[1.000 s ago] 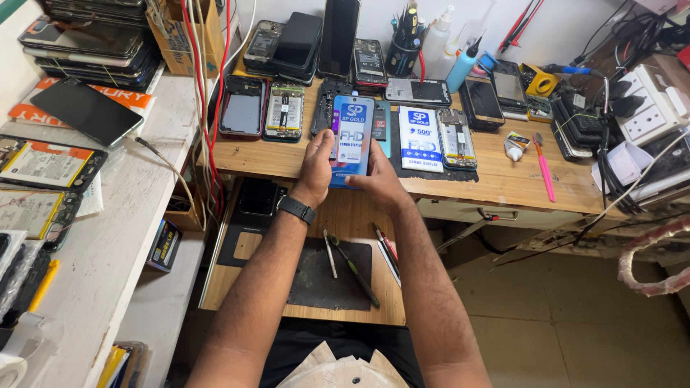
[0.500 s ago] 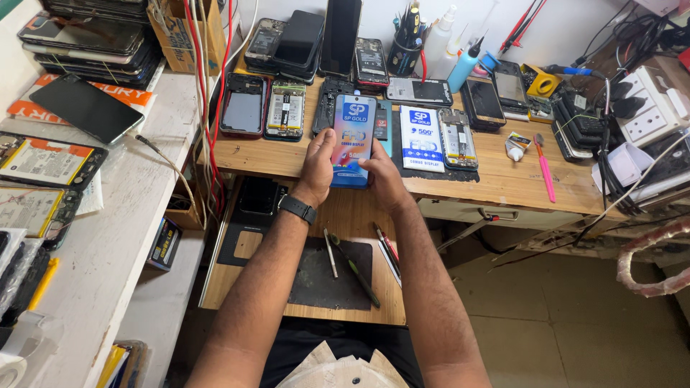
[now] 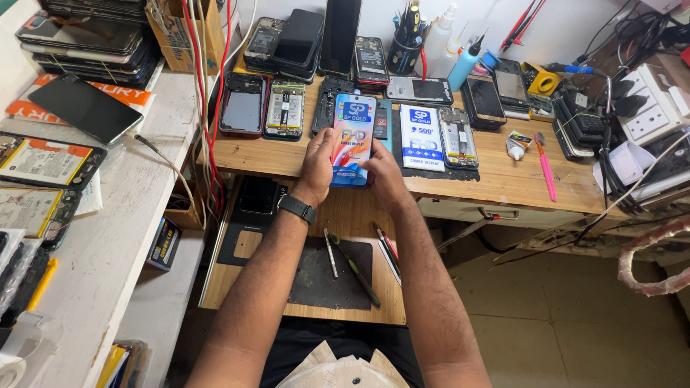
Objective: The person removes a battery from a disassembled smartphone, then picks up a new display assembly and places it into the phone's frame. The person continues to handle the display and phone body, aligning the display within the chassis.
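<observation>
A tall flat display box (image 3: 353, 133), blue and pink with printed colours, is held upright over the wooden bench (image 3: 496, 179). My left hand (image 3: 317, 162) grips its left edge; a dark watch sits on that wrist. My right hand (image 3: 379, 174) holds its lower right edge. Just right of the box lies a second blue and white display box (image 3: 421, 136). An opened phone (image 3: 457, 136) lies beside that one.
Several opened phones (image 3: 287, 108) and back covers line the bench's far side, with a tool cup (image 3: 404, 52) and bottles (image 3: 463, 63). A dark mat (image 3: 323, 273) with tweezers and screwdrivers lies on the lower shelf. A pink tool (image 3: 545, 171), power strip (image 3: 650, 108) and cables sit right. Phone parts cover the white left counter (image 3: 115, 237).
The display box has shifted slightly left and lower in both hands; the second box to its right shows more fully.
</observation>
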